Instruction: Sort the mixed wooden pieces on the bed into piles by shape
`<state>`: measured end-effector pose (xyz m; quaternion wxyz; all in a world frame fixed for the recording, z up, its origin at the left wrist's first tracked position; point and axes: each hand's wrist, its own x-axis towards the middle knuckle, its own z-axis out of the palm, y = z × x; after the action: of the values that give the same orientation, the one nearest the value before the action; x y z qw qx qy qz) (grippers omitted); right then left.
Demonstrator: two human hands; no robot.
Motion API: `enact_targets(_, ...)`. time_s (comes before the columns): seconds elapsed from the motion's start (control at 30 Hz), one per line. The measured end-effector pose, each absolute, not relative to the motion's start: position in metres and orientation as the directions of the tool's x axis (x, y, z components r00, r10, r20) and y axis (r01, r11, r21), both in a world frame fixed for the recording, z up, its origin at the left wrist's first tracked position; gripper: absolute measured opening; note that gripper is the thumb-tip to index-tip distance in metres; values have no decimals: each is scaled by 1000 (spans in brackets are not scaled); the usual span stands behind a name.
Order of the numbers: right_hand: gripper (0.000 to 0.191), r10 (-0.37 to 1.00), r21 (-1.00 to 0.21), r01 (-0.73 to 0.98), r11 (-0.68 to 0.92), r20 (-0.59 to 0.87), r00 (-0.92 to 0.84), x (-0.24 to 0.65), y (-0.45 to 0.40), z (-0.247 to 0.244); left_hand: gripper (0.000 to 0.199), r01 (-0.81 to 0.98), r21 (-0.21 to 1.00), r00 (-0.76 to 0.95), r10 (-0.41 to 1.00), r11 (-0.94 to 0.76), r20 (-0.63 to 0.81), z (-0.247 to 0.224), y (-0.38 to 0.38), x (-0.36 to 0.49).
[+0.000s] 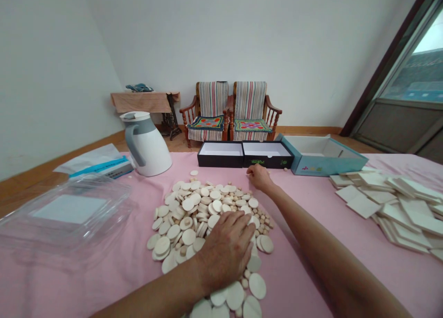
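Fingers: the left-hand fingers are spread nearly flat and are pressed down on the wooden discs, with the palm held low over them; nothing is seen gripped. The right-hand fingers are curled together just in front of the black box trays; whether anything small is held between them cannot be told.

Wooden discs: a broad heap of wooden discs of mixed sizes is spread on the pink cloth, under the left hand and reaching towards the near edge. Small wooden pieces are gathered along its right side.

Trays: two black box trays with white interiors are set side by side beyond the heap, and a teal box is placed just to their right.

Squares: pale square tiles are laid in overlapping rows on the cloth at the right.

Left side: a clear plastic container is placed at the left, and a white jug is stood upright beyond it, beside a flat blue-edged packet.

Background: two wooden armchairs with striped covers are stood against the wall.
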<state>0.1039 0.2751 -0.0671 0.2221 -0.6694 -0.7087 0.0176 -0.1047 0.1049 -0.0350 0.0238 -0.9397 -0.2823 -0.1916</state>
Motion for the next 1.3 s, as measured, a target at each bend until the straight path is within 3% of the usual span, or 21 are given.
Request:
enact_targets(0.13, 31, 887, -320, 947, -38, 425, 179, 134, 266, -62, 31, 542, 62, 764, 523, -838, 378, -35, 105, -105)
enact_targets(0.2, 30, 862, -346, 938, -26, 467, 196, 135, 263, -61, 31, 543, 64, 762, 523, -837, 383, -35, 105, -105)
enact_targets(0.27, 31, 909, -429, 895, 120, 410, 75, 126, 261, -60, 31, 542, 65, 763, 523, -838, 381, -36, 105, -105)
enact_targets(0.33, 40, 928, -546, 769, 332, 334, -164, 110, 260, -60, 32, 540, 67, 767, 523, -839, 372, -36, 106, -105)
enact_targets(0.4, 46, 871, -625, 610, 488, 298, -392, 93, 259, -61, 32, 538, 69, 771, 523, -840, 365, -36, 106, -105)
enact_targets(0.47, 46, 824, -647, 538, 540, 276, -494, 79, 257, -61, 33, 538, 70, 770, 523, -840, 364, -35, 106, -105)
enact_targets(0.73, 29, 893, -594, 669, 447, 252, -373, 71, 253, -63, 32, 535, 66, 759, 514, -842, 400, -36, 105, -105)
enact_targets(0.97, 38, 934, -532, 800, 276, 346, -92, 104, 258, -67, 32, 536, 54, 761, 510, -842, 401, -35, 106, -105)
enact_targets(1.07, 40, 913, -539, 766, 350, 380, -150, 110, 256, -68, 32, 533, 59, 759, 508, -844, 407, -35, 106, -105)
enact_targets(1.2, 39, 842, -482, 696, 532, 384, -378, 97, 253, -70, 33, 532, 58, 759, 507, -844, 408, -37, 106, -105)
enact_targets(1.3, 32, 854, -426, 745, 513, 338, -395, 87, 253, -70, 32, 534, 52, 765, 508, -844, 396, -37, 106, -106)
